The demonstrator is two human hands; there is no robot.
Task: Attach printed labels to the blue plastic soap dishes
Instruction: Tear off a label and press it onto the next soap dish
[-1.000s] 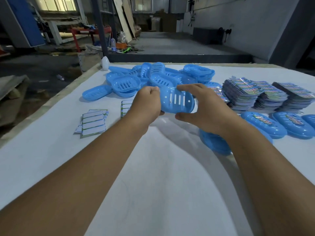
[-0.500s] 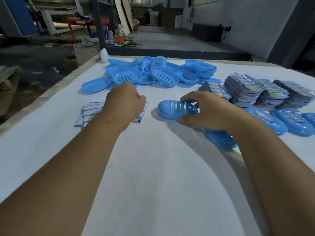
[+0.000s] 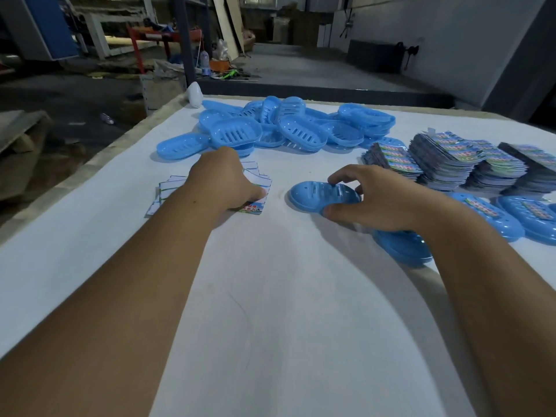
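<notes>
A person at a white worktop (image 3: 270, 296) preps one soap dish (image 3: 323, 196) for labelling. The dish lies upside-down, slots up, roughly mid-worktop. Right hand (image 3: 382, 200) has its grip curled round the dish's near-right end, thumb at the front rim, fingers over the top. Left hand (image 3: 222, 183), well left of the dish, presses down on a fanned spread of loose labels (image 3: 255, 183); whether that grip has actually nipped one can't be told, fingertips hidden under the palm.

Relative to the dish: unlabelled dish pile (image 3: 285, 127) behind it; label stacks (image 3: 451, 164) behind-right; finished dishes (image 3: 511, 215) w/ labels on, to the right; another dish (image 3: 403, 248) just beside it under the right wrist.

Likely risks: the left hand lifts two labels stuck together, or drags the fan out of order, since they overlap. A label could go on crooked if the dish slides — smooth plastic on smooth cloth, held at one end only. The right forearm could nudge the dish under the wrist.

Room: wide bare cloth in front of the dish toward the person, good for working. Worktop's left edge runs beyond the labels w/ a drop to the floor; a flicked label could go over.
</notes>
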